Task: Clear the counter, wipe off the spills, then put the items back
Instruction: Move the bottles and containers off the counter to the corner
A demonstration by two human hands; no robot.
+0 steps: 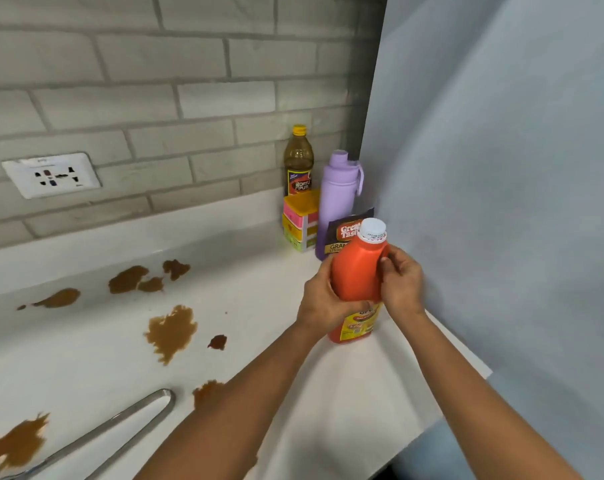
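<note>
Head view: both hands gripping an orange plastic bottle with a white screw cap (357, 271), left hand (323, 299) wrapped round its left side, right hand (402, 284) curled on its right shoulder, bottle upright near the white worktop (293, 393) right edge. Just behind: purple insulated flask (337, 195), dark coffee pouch (344, 233), brown vinegar bottle with yellow cap (299, 161), stacked bright boxes (300, 220). Brown spills (170, 332) unwiped. Probably clearing step; next, parking the bottle off the stains, then fetching a cloth
</note>
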